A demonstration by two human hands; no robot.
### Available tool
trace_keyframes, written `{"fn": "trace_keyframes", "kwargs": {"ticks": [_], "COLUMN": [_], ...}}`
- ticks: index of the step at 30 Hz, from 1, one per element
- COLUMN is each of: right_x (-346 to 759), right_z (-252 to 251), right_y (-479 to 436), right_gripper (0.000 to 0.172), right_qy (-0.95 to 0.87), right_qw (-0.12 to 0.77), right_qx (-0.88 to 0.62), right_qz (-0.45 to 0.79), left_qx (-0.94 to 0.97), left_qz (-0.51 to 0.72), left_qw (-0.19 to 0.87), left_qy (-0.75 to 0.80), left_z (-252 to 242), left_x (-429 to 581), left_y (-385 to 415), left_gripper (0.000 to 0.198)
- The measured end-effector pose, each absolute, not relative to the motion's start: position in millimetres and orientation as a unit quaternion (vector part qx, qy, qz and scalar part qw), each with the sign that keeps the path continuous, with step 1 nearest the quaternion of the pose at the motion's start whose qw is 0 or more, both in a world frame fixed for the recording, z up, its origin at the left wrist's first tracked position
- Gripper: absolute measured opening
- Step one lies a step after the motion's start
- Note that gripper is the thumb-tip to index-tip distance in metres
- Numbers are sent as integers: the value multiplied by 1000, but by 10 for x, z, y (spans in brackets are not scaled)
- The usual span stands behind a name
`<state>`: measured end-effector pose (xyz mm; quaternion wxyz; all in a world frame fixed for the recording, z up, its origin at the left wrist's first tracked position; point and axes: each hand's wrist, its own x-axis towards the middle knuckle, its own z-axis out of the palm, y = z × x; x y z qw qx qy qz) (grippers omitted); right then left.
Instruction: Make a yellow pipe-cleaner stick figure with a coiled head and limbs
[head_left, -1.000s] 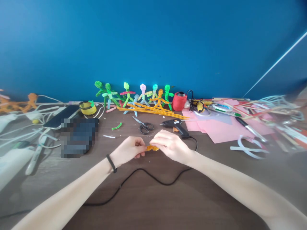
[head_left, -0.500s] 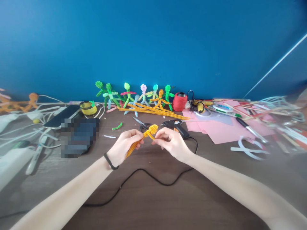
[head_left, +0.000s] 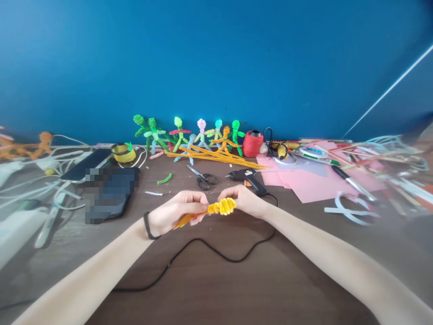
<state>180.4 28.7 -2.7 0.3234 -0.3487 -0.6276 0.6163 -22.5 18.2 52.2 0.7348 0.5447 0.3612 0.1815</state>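
Left hand (head_left: 176, 208): one, thumb and fingers pinched together on an orange pipe-cleaner piece (head_left: 227, 206). Black wristband (head_left: 146, 225) at the wrist behind these fingers.

Orange pipe-cleaner piece: one, held above the tabletop (head_left: 216, 289); coiled end, plump at the tip, projecting from the left fingertips toward the right hand; loose straight strands trailing below the left palm.

Right hand (head_left: 248, 201): one, fingers bent just behind the coiled end; partly hidden by it, so whether they grip a strand cannot be told.

Scissors (head_left: 204, 180): one pair, just beyond the left fingertips, handles on the near side.

Glue gun (head_left: 252, 178): one, black, beyond the right fingers; black cable (head_left: 233, 261) looping across the near side of both hands.

Green offcut (head_left: 164, 179) and white strip (head_left: 154, 193): one each, beyond the left fingers and to their left.

Orange stems (head_left: 216, 155): one loose bundle, farther out than the scissors.

Stick figures (head_left: 226, 141): a multicoloured row, farthest beyond the fingers, against the blue wall (head_left: 216, 58).

Pink sheets (head_left: 313, 187): several, right of the right fingers.
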Motion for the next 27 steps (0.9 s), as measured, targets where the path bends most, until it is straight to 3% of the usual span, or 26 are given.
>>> {"fn": "trace_keyframes", "kwargs": {"ticks": [11, 27], "right_x": [1730, 1623], "right_z": [132, 242], "right_y": [195, -11], "right_gripper": [25, 16], "right_qy": [-695, -706], "right_qw": [366, 438], "right_qx": [-417, -417], "right_qz": [457, 368], "left_qx": [675, 568], "left_qz": [72, 290], "left_qw": [575, 565], "left_qy": [456, 524], "left_z": [418, 396], "left_x": [-142, -124], "left_y": [145, 162], "left_gripper": [16, 19]}}
